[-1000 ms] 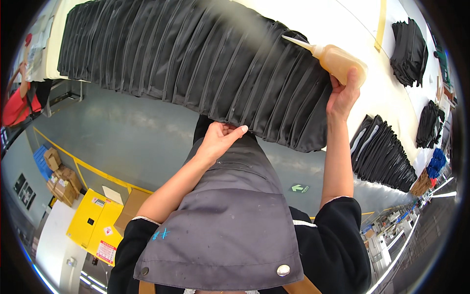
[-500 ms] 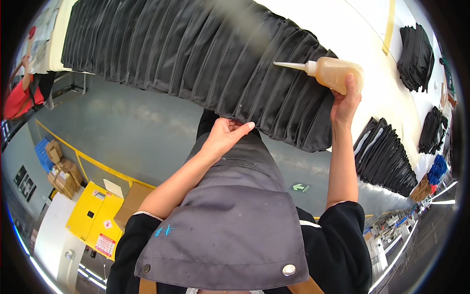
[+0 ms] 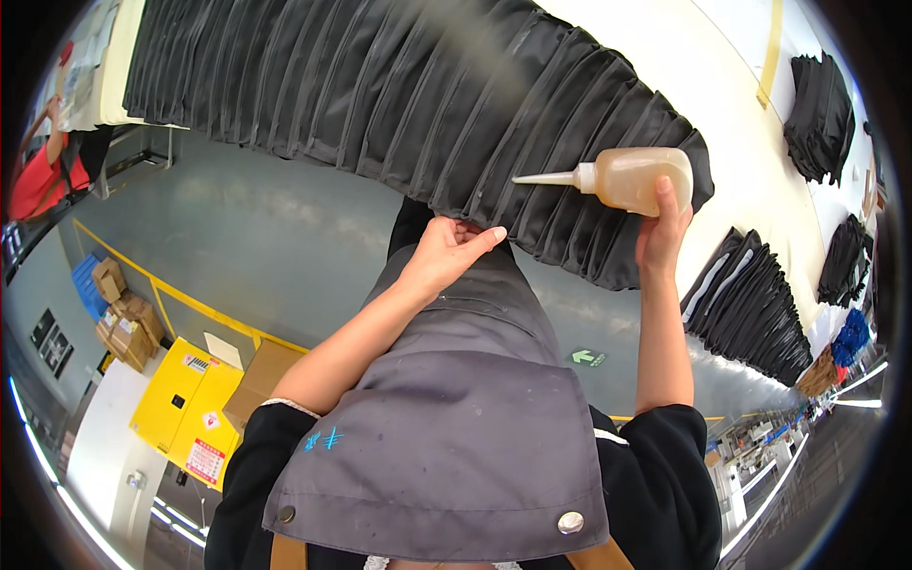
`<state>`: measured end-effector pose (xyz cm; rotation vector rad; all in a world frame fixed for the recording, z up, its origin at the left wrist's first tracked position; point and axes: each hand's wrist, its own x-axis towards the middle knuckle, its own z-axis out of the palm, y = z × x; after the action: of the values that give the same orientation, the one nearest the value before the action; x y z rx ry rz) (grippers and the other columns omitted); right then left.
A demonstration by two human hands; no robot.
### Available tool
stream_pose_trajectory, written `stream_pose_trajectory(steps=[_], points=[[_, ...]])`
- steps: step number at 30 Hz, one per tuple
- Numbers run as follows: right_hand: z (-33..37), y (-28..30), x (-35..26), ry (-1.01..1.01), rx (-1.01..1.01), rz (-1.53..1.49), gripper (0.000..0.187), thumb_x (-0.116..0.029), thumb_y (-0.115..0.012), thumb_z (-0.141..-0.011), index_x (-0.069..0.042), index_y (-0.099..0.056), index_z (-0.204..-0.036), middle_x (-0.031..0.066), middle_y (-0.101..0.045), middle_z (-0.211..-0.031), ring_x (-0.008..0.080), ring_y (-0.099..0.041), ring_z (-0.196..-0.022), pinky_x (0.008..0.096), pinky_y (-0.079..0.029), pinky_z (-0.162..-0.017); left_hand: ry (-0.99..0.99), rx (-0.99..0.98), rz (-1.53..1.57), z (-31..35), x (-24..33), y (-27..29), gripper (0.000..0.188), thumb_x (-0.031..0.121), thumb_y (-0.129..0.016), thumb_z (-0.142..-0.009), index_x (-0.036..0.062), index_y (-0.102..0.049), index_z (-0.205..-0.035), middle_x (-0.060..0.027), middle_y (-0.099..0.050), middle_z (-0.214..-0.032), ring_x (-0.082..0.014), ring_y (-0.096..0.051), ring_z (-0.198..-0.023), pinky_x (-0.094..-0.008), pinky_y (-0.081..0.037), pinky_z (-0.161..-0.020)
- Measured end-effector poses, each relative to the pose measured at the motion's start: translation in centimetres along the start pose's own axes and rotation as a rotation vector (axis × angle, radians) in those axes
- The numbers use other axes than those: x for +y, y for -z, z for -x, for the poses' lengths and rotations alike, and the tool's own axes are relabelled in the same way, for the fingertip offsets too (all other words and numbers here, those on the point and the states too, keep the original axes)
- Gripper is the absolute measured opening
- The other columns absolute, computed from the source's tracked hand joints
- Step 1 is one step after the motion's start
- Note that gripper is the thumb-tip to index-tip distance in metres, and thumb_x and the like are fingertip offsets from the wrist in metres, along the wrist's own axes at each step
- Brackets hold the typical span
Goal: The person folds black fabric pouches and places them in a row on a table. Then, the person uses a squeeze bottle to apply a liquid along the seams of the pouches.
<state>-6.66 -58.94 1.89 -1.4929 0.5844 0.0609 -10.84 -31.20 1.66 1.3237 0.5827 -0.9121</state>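
My right hand (image 3: 663, 226) grips a translucent squeeze bottle (image 3: 627, 177) of amber liquid, held sideways with its long nozzle pointing left over a long row of overlapped black fabric pieces (image 3: 380, 95) on a white table (image 3: 684, 66). My left hand (image 3: 446, 252) rests with its fingers on the near edge of that black row, just below the nozzle tip. A grey apron (image 3: 456, 418) hangs down my front beneath both arms.
More black fabric stacks lie at the right: (image 3: 750, 313), (image 3: 822, 114), (image 3: 845, 261). A yellow cabinet (image 3: 180, 404) and cardboard boxes (image 3: 123, 318) stand on the grey floor at lower left. A person in red (image 3: 38, 176) is at the far left.
My right hand has carried the bottle down and to the left along the row, turning the nozzle level. My left hand has shifted slightly right along the fabric edge.
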Motion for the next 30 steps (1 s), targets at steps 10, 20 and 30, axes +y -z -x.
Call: stream_pose_trajectory(steps=[10,20,30], points=[[1.4,0.8,-0.4,-0.311,0.076,-0.495,0.05,-0.044,-0.062,-0.09,-0.004,-0.056,-0.119,0.01,-0.061,-0.108,0.0201,-0.058,-0.099,0.0343,-0.049,-0.086,-0.029,-0.098,-0.029,0.1,-0.6,0.4,0.041,0.027,-0.077,-0.081,-0.0066,-0.066,-0.101,-0.008,-0.068,-0.088,-0.0106,-0.061,-0.079,-0.0261,-0.05,-0.074],[-4.1,3.2,-2.3,0.072,0.299,-0.429,0.061,-0.046,-0.065,-0.089,-0.008,-0.046,-0.133,0.0092,-0.056,-0.125,0.0227,-0.059,-0.111,0.0344,-0.053,-0.092,0.049,-0.181,-0.06,0.1,-0.1,-1.5,0.047,0.035,-0.076,-0.082,-0.0055,-0.065,-0.103,-0.0098,-0.067,-0.094,-0.0134,-0.062,-0.086,-0.0284,-0.05,-0.082],[-6.0,1.9,-2.1,0.229,0.28,-0.259,0.055,-0.04,-0.064,-0.092,-0.003,-0.049,-0.129,0.0102,-0.055,-0.124,0.0228,-0.056,-0.115,0.0383,-0.051,-0.095,0.073,-0.143,-0.06,0.2,0.0,-1.5,0.048,0.036,-0.074,-0.085,-0.0065,-0.065,-0.104,-0.0093,-0.068,-0.091,-0.013,-0.062,-0.086,-0.0276,-0.049,-0.082]])
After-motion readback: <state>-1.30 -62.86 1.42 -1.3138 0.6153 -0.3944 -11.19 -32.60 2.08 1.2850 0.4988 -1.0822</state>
